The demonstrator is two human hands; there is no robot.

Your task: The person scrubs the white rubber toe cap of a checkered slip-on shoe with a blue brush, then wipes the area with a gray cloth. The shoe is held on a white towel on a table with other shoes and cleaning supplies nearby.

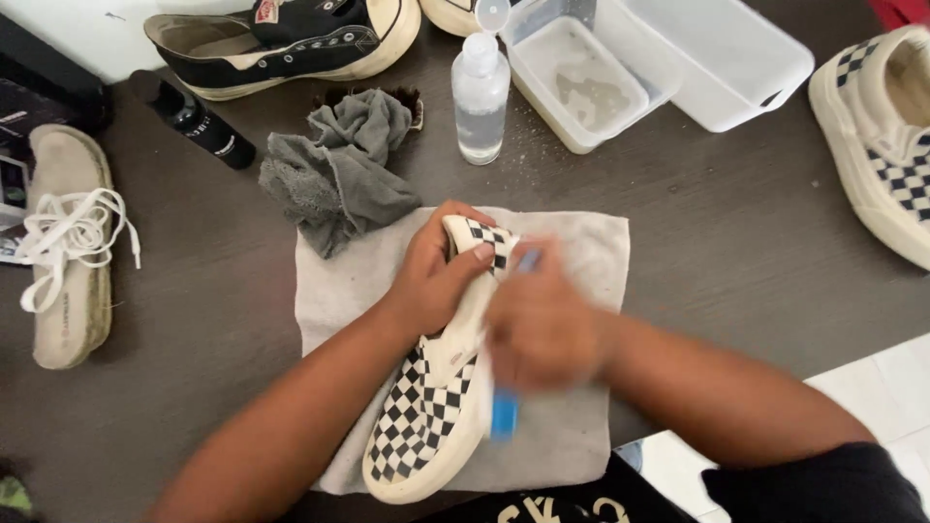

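A checkered slip-on shoe [426, 407] lies tilted on a pale cloth [572, 261] spread over the dark table [736, 232], its heel end raised toward the far side and its toe pointing back at the person. The left hand [436, 271] wraps around the heel end, fingers curled closed over the rim and thumb lying along the upper, so the shoe is gripped just under those fingers. The right hand [542, 324] is blurred; its fingers are closed around a blue-handled brush [505, 412], whose handle end sticks out below the fist while the other end shows as a faint blue streak just beyond the knuckles, against the shoe's side. The two hands sit just beside each other across the shoe.

Beyond the left fingers lies a crumpled grey rag [339, 169], partly on the cloth's corner. Farther out from the fingertips stands a clear squeeze bottle [480, 92] with its cap flipped open, and next to it a clear plastic tub [576, 82] of cloudy water beside a white tub [717, 58]. A black high-top sneaker [291, 39] lies at the far edge, with a black bottle [199, 121] near it. Well off to the left rests an insole [68, 291] carrying white laces [73, 232]. Well off to the right of the right hand sits the second checkered shoe [882, 145].
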